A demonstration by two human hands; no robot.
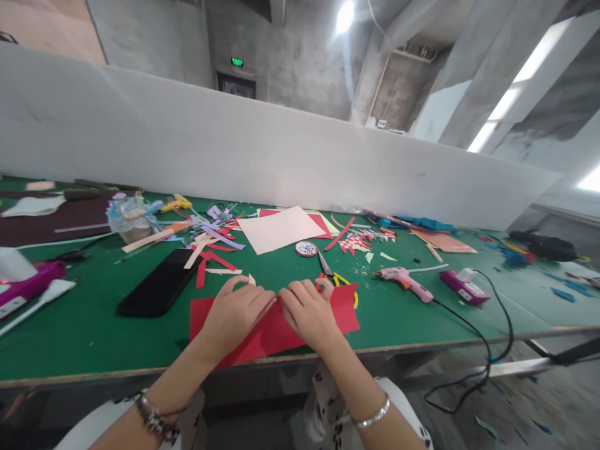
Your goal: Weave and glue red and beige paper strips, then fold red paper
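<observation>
A sheet of red paper point(272, 334) lies at the table's front edge, overhanging it slightly. Both my hands are closed on its far edge near the middle, fingertips almost meeting. My left hand point(237, 310) has its fingers bent over the paper, thumb toward the far side. Beside it, my right hand point(310, 310) grips the same edge in a like way. Both palms are hidden. Just beyond my right hand are scissors point(324, 265) with red and yellow handles, partly covered by the paper. A black phone point(157, 284) lies left of my left hand.
A pink glue gun point(407, 281) with a trailing cord lies to the right, near a purple box point(465, 288). Cream paper point(279, 230), a small round container point(306, 249) and scattered paper strips point(213, 234) lie beyond my hands. A white partition point(262, 156) borders the table.
</observation>
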